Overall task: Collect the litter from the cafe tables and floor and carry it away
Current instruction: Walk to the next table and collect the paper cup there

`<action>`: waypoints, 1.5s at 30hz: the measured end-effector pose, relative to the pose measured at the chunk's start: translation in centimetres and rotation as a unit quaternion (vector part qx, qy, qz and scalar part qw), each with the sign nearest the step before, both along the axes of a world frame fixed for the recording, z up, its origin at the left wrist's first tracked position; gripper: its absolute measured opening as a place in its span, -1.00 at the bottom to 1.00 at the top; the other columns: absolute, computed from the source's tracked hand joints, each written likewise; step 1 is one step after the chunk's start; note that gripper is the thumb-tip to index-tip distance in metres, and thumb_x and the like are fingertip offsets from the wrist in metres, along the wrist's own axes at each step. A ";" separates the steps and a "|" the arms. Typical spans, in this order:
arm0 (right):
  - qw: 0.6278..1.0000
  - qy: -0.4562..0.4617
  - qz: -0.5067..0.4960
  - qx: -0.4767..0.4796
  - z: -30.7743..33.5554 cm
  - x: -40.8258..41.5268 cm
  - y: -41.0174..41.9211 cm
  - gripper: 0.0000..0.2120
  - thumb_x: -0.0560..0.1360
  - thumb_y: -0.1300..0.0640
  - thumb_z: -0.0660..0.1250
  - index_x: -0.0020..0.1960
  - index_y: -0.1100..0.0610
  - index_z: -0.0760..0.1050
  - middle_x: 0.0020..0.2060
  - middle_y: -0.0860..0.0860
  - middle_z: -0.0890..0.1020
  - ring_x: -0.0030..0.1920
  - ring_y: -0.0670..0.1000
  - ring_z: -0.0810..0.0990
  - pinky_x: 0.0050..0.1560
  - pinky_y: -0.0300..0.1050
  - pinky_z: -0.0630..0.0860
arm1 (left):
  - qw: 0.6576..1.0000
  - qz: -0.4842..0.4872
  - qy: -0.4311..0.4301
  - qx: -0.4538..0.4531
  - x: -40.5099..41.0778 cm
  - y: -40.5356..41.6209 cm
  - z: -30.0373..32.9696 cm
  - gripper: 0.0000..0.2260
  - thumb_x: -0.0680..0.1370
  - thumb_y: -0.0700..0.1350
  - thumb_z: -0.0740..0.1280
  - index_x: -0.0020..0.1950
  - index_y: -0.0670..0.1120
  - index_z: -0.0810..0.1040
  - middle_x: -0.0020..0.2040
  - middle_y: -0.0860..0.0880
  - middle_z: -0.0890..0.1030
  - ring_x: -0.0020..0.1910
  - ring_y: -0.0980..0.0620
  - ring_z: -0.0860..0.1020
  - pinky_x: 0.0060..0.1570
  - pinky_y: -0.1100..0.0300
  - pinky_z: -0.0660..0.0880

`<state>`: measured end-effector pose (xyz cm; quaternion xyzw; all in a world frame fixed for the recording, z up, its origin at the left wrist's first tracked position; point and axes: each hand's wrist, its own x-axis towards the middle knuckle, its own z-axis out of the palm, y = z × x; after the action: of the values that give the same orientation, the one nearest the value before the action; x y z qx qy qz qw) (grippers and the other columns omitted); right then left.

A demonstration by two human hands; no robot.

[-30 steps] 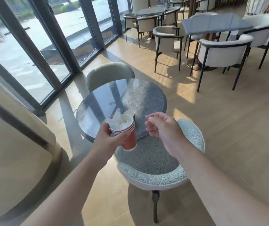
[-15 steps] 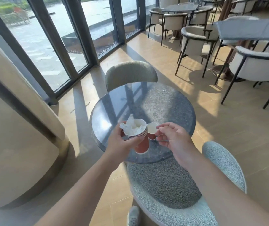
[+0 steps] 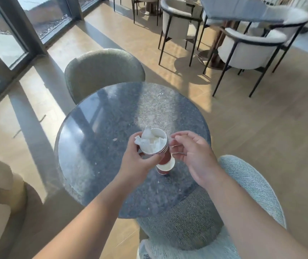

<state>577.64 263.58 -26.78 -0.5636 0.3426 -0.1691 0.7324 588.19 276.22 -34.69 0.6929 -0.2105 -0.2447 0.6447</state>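
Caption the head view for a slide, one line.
Left hand holds stacked red paper cups stuffed with tissue above a lone cup on the round table; right hand alongside.

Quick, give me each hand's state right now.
Left hand: grips the stack of red paper cups stuffed with tissue.
Right hand: fingers curled beside the stack's rim; cannot tell whether it holds anything.

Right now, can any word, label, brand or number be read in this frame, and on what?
None can be read.
Stack of red paper cups in the left hand: no print readable.
Loose red cup on the round table: blurred.
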 end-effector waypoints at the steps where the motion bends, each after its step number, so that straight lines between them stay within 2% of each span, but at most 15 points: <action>1: 1.000 0.000 -0.011 0.000 0.0 0.0 -0.6 -0.87 0.57 0.23 0.26 -0.07 0.12 0.58 -0.26 0.04 0.64 -0.24 0.00 0.58 -0.15 -0.10 0.50 | 1.000 -0.015 -0.001 0.007 0.1 -0.8 -0.6 -0.43 0.23 0.05 0.60 0.12 0.40 0.46 0.09 0.23 0.66 0.07 0.16 0.65 0.05 0.20 0.59; 6: 0.999 0.027 -0.043 -0.012 -0.8 -1.0 -2.8 -0.86 0.57 0.24 0.26 -0.08 0.13 0.58 -0.26 0.05 0.63 -0.25 -0.01 0.57 -0.14 -0.09 0.50 | 0.996 -0.059 -0.007 0.062 -1.0 -3.1 -3.8 -0.39 0.20 0.16 0.59 0.13 0.49 0.38 0.09 0.35 0.61 0.09 0.22 0.62 0.04 0.21 0.56; 9: 0.997 0.050 -0.050 -0.008 -1.9 -2.2 -3.7 -0.86 0.58 0.23 0.25 -0.05 0.14 0.58 -0.25 0.03 0.65 -0.22 -0.01 0.59 -0.16 -0.14 0.54 | 0.991 -0.067 -0.029 0.107 -1.9 -3.5 -5.2 -0.39 0.22 0.21 0.56 0.11 0.55 0.32 0.07 0.46 0.54 0.04 0.40 0.55 -0.13 0.45 0.47; 11: 0.996 0.063 -0.057 -0.002 -2.9 -2.7 -4.0 -0.86 0.58 0.23 0.25 -0.03 0.15 0.59 -0.24 0.02 0.65 -0.22 -0.02 0.59 -0.15 -0.15 0.53 | 0.990 -0.063 -0.029 0.122 -2.0 -3.8 -6.3 -0.40 0.24 0.18 0.57 0.10 0.53 0.32 0.05 0.46 0.54 -0.01 0.42 0.55 -0.21 0.53 0.42; 14: 0.995 0.073 -0.072 0.009 -4.1 -3.4 -4.4 -0.86 0.58 0.24 0.25 -0.03 0.15 0.59 -0.24 0.03 0.65 -0.21 -0.01 0.59 -0.15 -0.14 0.53 | 0.986 -0.052 -0.033 0.156 -1.8 -3.8 -7.5 -0.42 0.27 0.17 0.57 0.14 0.48 0.33 0.03 0.44 0.56 -0.05 0.40 0.58 -0.28 0.53 0.43; 18: 0.994 0.081 -0.074 0.021 -4.8 -4.2 -4.6 -0.87 0.58 0.25 0.25 -0.02 0.17 0.58 -0.24 0.04 0.64 -0.19 0.01 0.58 -0.13 -0.13 0.54 | 0.981 -0.024 -0.059 0.182 -0.9 -3.4 -8.1 -0.42 0.30 0.10 0.56 0.11 0.51 0.32 0.03 0.46 0.54 -0.03 0.46 0.53 -0.27 0.58 0.39; 21: 0.994 0.083 -0.071 0.022 -4.9 -4.2 -4.7 -0.87 0.58 0.25 0.25 -0.03 0.17 0.58 -0.24 0.04 0.64 -0.18 0.02 0.58 -0.12 -0.12 0.54 | 0.977 -0.016 -0.046 0.209 -0.2 -3.2 -8.7 -0.42 0.28 0.12 0.54 0.09 0.55 0.29 0.03 0.40 0.56 -0.01 0.52 0.48 -0.32 0.46 0.41; 23: 0.994 0.086 -0.065 0.020 -5.1 -3.8 -4.6 -0.87 0.58 0.24 0.25 -0.04 0.15 0.58 -0.22 0.05 0.63 -0.17 0.02 0.58 -0.11 -0.12 0.53 | 0.975 -0.015 -0.032 0.218 -0.1 -3.0 -9.3 -0.40 0.29 0.11 0.57 0.09 0.55 0.29 0.04 0.43 0.54 0.00 0.50 0.48 -0.22 0.32 0.40; 25: 0.994 0.085 -0.059 0.024 -5.3 -3.4 -4.4 -0.87 0.58 0.24 0.25 -0.04 0.14 0.57 -0.21 0.06 0.63 -0.17 0.02 0.57 -0.11 -0.12 0.52 | 0.976 -0.014 -0.023 0.217 -0.2 -3.0 -9.7 -0.40 0.31 0.10 0.57 0.08 0.55 0.28 0.02 0.48 0.53 -0.03 0.50 0.49 -0.21 0.29 0.39; 30: 0.996 0.073 -0.050 0.023 -5.0 -2.5 -3.6 -0.88 0.58 0.23 0.27 -0.05 0.14 0.58 -0.23 0.05 0.63 -0.19 0.01 0.57 -0.12 -0.11 0.51 | 0.981 -0.008 0.005 0.192 -0.4 -3.3 -9.3 -0.41 0.30 0.11 0.59 0.06 0.52 0.29 0.01 0.32 0.57 -0.09 0.37 0.59 -0.28 0.40 0.42; 34: 0.997 0.058 -0.051 0.020 -4.1 -2.5 -3.1 -0.88 0.58 0.22 0.27 -0.07 0.12 0.58 -0.24 0.03 0.63 -0.20 0.01 0.56 -0.15 -0.13 0.50 | 0.991 -0.001 0.028 0.127 -0.2 -3.6 -7.8 -0.44 0.19 0.21 0.56 0.06 0.49 0.35 0.04 0.31 0.61 0.05 0.18 0.63 -0.01 0.17 0.57; 36: 0.997 0.049 -0.057 0.018 -3.3 -2.7 -3.1 -0.88 0.57 0.23 0.26 -0.07 0.12 0.57 -0.23 0.05 0.63 -0.20 0.01 0.56 -0.17 -0.14 0.49 | 0.995 -0.010 0.029 0.098 0.0 -4.0 -6.3 -0.43 0.17 0.25 0.57 0.06 0.50 0.37 0.05 0.34 0.61 0.07 0.24 0.62 0.02 0.23 0.53; 40: 0.997 0.030 -0.068 0.001 -1.4 -3.9 -3.2 -0.87 0.57 0.23 0.26 -0.07 0.11 0.57 -0.24 0.04 0.63 -0.22 -0.01 0.57 -0.17 -0.15 0.50 | 0.998 -0.037 0.030 0.033 0.0 -5.0 -2.8 -0.48 0.20 0.22 0.60 0.03 0.52 0.43 0.01 0.37 0.63 -0.01 0.36 0.62 -0.13 0.45 0.51; 45: 0.995 -0.006 -0.095 -0.022 1.5 -7.0 -4.2 -0.88 0.56 0.21 0.29 -0.09 0.09 0.59 -0.27 0.00 0.64 -0.23 -0.01 0.57 -0.19 -0.16 0.51 | 0.997 -0.071 0.025 -0.022 -1.9 -6.8 1.9 -0.44 0.21 0.18 0.57 0.14 0.15 0.49 -0.02 0.26 0.68 -0.05 0.31 0.64 -0.15 0.38 0.52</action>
<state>570.62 259.37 -25.29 -0.5434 0.3864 -0.2486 0.7026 586.24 269.46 -32.80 0.6557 -0.2479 -0.3026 0.6458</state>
